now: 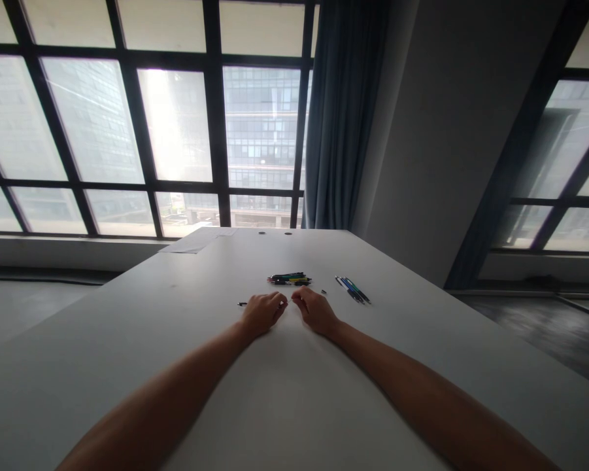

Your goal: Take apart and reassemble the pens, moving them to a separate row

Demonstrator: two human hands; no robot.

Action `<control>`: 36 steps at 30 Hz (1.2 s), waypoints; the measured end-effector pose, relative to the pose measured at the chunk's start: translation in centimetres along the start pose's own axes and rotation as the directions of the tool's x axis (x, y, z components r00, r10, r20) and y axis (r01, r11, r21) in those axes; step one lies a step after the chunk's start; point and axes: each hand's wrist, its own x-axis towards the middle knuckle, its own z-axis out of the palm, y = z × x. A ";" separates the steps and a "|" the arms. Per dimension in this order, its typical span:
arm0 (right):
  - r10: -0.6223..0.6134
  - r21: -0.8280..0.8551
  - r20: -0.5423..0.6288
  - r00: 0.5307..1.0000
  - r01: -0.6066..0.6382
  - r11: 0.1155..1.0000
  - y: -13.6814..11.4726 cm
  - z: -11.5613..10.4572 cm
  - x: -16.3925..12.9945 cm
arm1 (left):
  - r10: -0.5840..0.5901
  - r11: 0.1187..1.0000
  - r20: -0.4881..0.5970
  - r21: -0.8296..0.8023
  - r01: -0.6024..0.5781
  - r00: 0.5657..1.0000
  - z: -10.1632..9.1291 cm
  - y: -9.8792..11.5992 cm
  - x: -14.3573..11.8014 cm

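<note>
Office: white desk (pixel 176 366), pens (pixel 289 279)

2 bare forearms, no sleeves showing up to the lower edge of the view, left hand (pixel 262 313) and right hand (pixel 316 310) both without gloves, no watch, band or ring to be seen, wrists slim, fingers small and partly blurred at this range

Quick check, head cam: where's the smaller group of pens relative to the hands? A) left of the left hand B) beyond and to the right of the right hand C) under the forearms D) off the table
B: the smaller group of pens lies on the white table beyond and to the right of the right hand, apart from it; the bigger pile of pens sits just beyond both hands, ahead of the left hand.
</note>
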 end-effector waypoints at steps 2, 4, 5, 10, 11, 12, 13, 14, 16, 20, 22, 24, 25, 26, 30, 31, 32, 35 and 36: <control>0.008 -0.014 0.008 1.000 -0.008 1.000 0.0 0.0 0.0 | 0.005 1.000 -0.005 -0.001 -0.005 1.000 0.0 0.0 0.0; 0.010 -0.024 0.016 1.000 -0.009 1.000 0.1 0.0 0.0 | 0.009 1.000 -0.007 -0.004 -0.009 1.000 -0.1 0.0 0.1; 0.012 -0.028 0.020 1.000 -0.011 1.000 0.1 0.0 0.0 | 0.011 1.000 -0.009 -0.006 -0.011 1.000 -0.1 0.1 0.1; 0.031 -0.046 0.027 0.999 -0.030 0.998 0.1 0.1 0.1 | 0.013 1.000 -0.020 -0.018 -0.013 1.000 -0.2 0.1 0.1; 0.027 -0.042 0.026 0.999 -0.026 0.999 0.2 0.1 0.0 | 0.014 1.000 -0.023 -0.018 -0.014 1.000 -0.2 0.1 0.0; 0.018 -0.034 0.024 1.000 -0.017 0.999 0.2 0.1 0.0 | 0.016 1.000 -0.027 -0.018 -0.016 1.000 -0.1 0.1 0.0; 0.006 -0.025 0.021 1.000 -0.005 1.000 0.3 0.1 0.0 | 0.018 1.000 -0.031 -0.016 -0.019 0.999 -0.1 0.1 0.0; -0.008 -0.015 0.019 1.000 0.009 1.000 0.3 0.1 0.0 | 0.020 1.000 -0.035 -0.014 -0.020 0.999 0.0 0.1 0.0; -0.032 0.004 0.016 0.999 0.032 0.999 0.3 0.1 0.0 | 0.023 1.000 -0.037 -0.010 -0.023 0.999 0.0 0.1 0.0; -0.066 0.050 0.048 0.997 0.064 0.997 0.1 -0.1 0.0 | 0.028 1.000 -0.033 -0.012 -0.029 0.999 -0.1 0.1 0.0; -0.079 0.067 0.070 0.994 0.075 0.995 0.0 -0.1 0.0 | 0.031 0.999 -0.035 -0.012 -0.032 0.999 -0.1 0.1 0.1; -0.082 0.060 0.068 0.994 0.078 0.995 -0.1 -0.2 0.0 | 0.031 0.999 -0.035 -0.009 -0.031 0.999 -0.1 0.1 0.1; -0.080 0.049 0.059 0.995 0.077 0.996 -0.1 -0.2 0.0 | 0.027 1.000 -0.033 -0.007 -0.027 0.999 0.0 0.1 0.1; -0.076 0.034 0.047 0.996 0.075 0.997 -0.2 -0.1 0.0 | 0.020 1.000 -0.029 -0.004 -0.020 0.999 0.0 0.1 0.1; -0.055 -0.030 0.001 0.999 0.055 0.998 -0.4 -0.2 0.1 | -0.026 1.000 -0.010 0.001 0.026 1.000 -0.1 0.2 0.1; -0.048 -0.042 -0.008 0.999 0.048 0.998 -0.5 -0.2 0.1 | -0.036 0.999 -0.007 0.001 0.036 0.999 -0.2 0.2 0.1; -0.040 -0.051 -0.016 0.999 0.039 0.998 -0.5 -0.3 0.1 | -0.044 0.999 -0.004 0.001 0.044 0.999 -0.2 0.2 0.1; 0.006 -0.068 -0.059 0.998 -0.010 0.998 -0.6 -0.4 0.1 | -0.067 0.998 0.009 0.005 0.067 0.998 -0.3 0.3 0.2; 0.021 -0.068 -0.072 0.997 -0.026 0.997 -0.5 -0.4 0.1 | -0.076 0.997 0.014 0.007 0.076 0.997 -0.3 0.3 0.2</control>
